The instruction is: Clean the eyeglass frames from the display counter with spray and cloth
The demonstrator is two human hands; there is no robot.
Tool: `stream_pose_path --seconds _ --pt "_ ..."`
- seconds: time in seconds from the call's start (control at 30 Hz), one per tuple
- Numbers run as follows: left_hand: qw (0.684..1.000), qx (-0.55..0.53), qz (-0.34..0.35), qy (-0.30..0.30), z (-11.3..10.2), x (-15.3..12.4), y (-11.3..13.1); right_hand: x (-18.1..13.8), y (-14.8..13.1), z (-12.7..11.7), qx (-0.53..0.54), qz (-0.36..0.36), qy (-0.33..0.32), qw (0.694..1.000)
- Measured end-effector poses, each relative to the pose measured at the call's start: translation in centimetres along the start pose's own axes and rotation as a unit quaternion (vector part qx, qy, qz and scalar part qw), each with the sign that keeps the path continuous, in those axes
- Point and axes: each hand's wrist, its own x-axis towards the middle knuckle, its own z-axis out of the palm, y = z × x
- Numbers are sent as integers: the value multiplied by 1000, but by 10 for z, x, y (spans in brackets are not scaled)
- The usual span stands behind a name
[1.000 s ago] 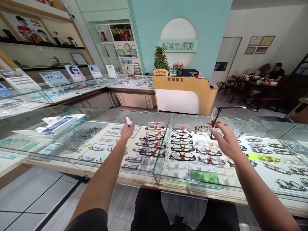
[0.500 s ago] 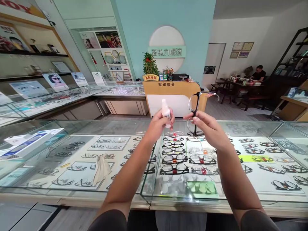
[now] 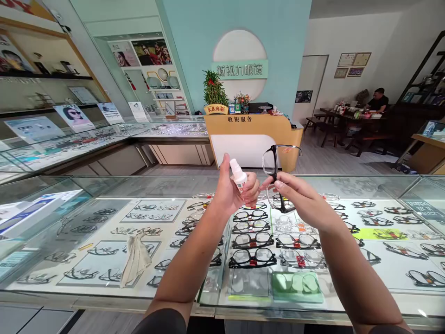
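1. Two hands hold things just beside each other: the left hand point(image 3: 232, 197) grasps a small white bottle point(image 3: 238, 175); the right hand point(image 3: 309, 204) pinches black-and-clear glasses point(image 3: 276, 160), stood on end, to the bottle's right.
2. A second ago the hands were well apart. Half a second ago the bottle stood nearer upright, thumb across it; now it leans left, thumb raised beside the nozzle. That seems to put bottle and lenses in one working spot, the nozzle uncovered.
3. The bottle's label shows reddish print, too small to read.
4. Below and beyond the hands, the glass-topped bench point(image 3: 139, 304) displays rows of eyewear point(image 3: 252, 257). Left of the left hand lie a beige cloth point(image 3: 136, 260) and, further left, a blue-and-white box point(image 3: 34, 213), its wording unreadable.
5. Farther ahead, lettering point(image 3: 239, 119) on a wooden stand reads 收银服务; the planter sign point(image 3: 216, 109) appears to say 大展鸿图.
6. Farthest, the wall sign point(image 3: 239, 69) reads 新视力眼镜.
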Motion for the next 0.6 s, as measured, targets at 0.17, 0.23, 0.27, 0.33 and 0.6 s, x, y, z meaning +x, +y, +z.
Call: stream_pose_path --seconds 0.17,0.23,0.27,0.33,0.6 --pt "998 43 6 47 -2 3 -1 5 8 2 16 16 1 1000" --pt "987 104 55 112 -5 4 -5 6 9 3 34 20 -2 999" --pt "976 141 82 146 -7 5 -8 7 10 4 45 19 -6 999" --pt "952 204 117 194 -10 7 -13 9 11 7 69 13 -14 997" --pt "935 260 101 219 -16 10 -22 12 13 15 103 -20 -41 994"
